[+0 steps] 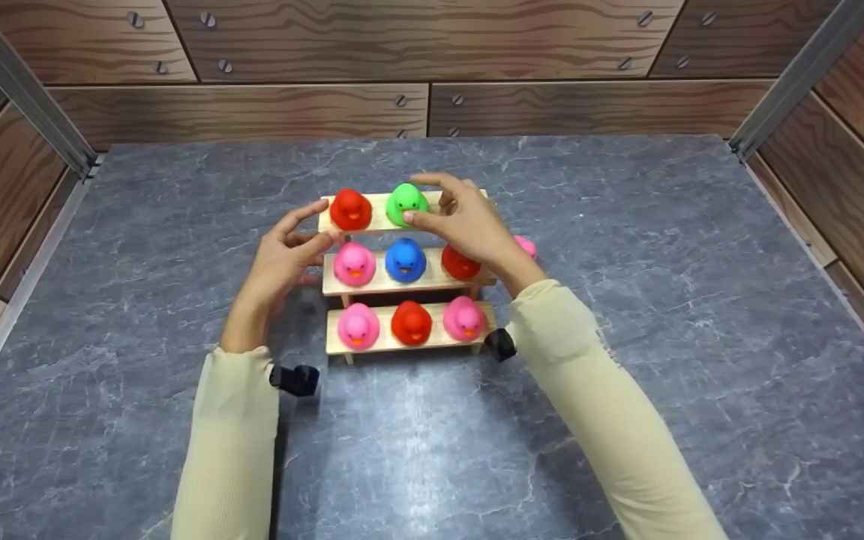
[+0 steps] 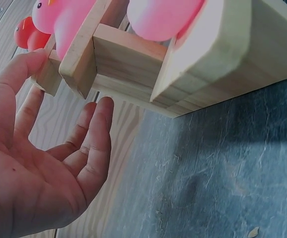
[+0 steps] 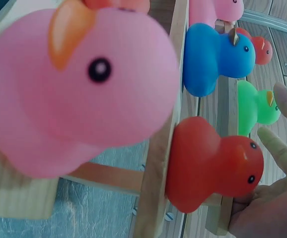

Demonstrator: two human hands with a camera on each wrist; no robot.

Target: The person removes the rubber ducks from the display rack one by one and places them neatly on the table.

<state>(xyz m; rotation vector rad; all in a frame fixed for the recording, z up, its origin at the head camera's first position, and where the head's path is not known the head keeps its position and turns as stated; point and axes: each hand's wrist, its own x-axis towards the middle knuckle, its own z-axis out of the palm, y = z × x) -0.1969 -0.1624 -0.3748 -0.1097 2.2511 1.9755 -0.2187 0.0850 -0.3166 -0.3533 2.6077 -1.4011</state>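
Note:
A three-tier wooden stand point(image 1: 379, 289) holds several rubber ducks. On its top tier are a red duck point(image 1: 350, 209) and a green duck point(image 1: 406, 201). My right hand point(image 1: 469, 225) pinches the green duck, its thumb at the front and index finger behind; in the right wrist view its fingertips meet this duck's side. My left hand point(image 1: 274, 262) holds the left end of the top board between thumb and index finger. The other left fingers hang free beside the stand point(image 2: 128, 54) in the left wrist view.
The middle tier bears a pink duck point(image 1: 355, 264), a blue duck point(image 1: 405, 259) and a red duck point(image 3: 203, 166). Two pink ducks flank a red duck point(image 1: 411, 323) on the bottom tier. Another pink duck point(image 1: 526, 246) peeks out past my right wrist. Wood-patterned walls point(image 1: 312, 45) enclose the grey marbled tabletop point(image 1: 664, 300).

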